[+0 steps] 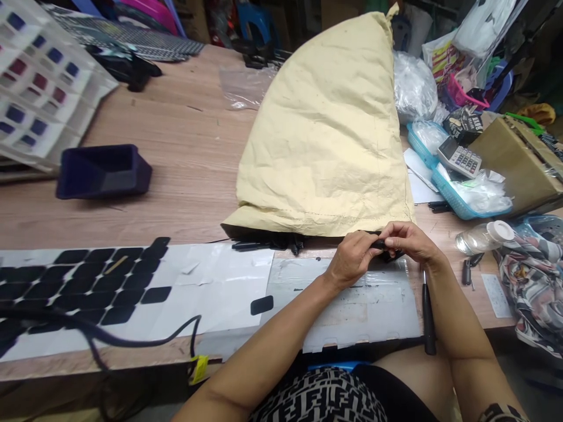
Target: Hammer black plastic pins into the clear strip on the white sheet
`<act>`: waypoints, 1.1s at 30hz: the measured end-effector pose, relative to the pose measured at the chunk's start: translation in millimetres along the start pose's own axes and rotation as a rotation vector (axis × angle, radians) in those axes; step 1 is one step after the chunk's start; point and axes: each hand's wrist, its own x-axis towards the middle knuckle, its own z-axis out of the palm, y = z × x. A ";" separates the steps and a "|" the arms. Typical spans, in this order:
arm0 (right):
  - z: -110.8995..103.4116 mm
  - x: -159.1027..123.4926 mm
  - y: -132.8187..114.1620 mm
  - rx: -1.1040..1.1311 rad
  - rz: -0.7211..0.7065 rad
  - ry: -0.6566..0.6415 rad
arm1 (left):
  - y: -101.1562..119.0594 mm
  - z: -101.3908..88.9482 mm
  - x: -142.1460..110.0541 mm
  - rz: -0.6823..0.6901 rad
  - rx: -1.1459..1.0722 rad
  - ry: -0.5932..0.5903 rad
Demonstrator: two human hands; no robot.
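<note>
My left hand [352, 257] and my right hand [407, 241] meet at the front edge of a large yellow paper sack [325, 135]. Their fingertips are closed on a small black piece [377, 244], mostly covered by the fingers, so its kind cannot be made out. More black parts [281, 241] lie at the sack's open mouth, left of my hands. Under my wrists is a clear plastic sheet [325, 316]. A screwdriver-like tool with a black handle [428, 322] lies by my right forearm. One black rounded pad [262, 305] sits left of my left forearm.
Rows of black pads [92, 281] lie on white paper [206, 310] at left, with a black cable [132, 340] crossing in front. A dark blue bin [103, 173] stands behind. To the right are a jar [484, 237], blue baskets [470, 199], a calculator [460, 157] and patterned cloth [530, 287].
</note>
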 end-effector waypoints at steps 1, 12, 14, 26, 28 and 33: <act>1.6 0.0 -0.1 0.004 -0.001 0.005 | 0.0 0.6 -0.4 0.010 -0.008 0.016; 9.3 6.9 7.6 -0.020 -0.066 0.048 | 7.4 1.4 -1.2 -0.026 0.131 0.083; 7.4 8.1 9.3 -0.005 -0.071 0.043 | 8.9 0.6 0.3 -0.048 0.084 0.085; -1.1 4.8 5.2 -0.096 -0.137 0.077 | 4.1 -4.4 -0.1 -0.115 -0.055 0.063; -4.1 3.8 4.9 -0.103 -0.170 0.128 | 5.6 -6.3 1.2 -0.123 -0.070 0.056; -10.6 2.5 7.9 -0.085 -0.188 0.133 | 7.2 -9.0 2.6 -0.133 -0.083 0.035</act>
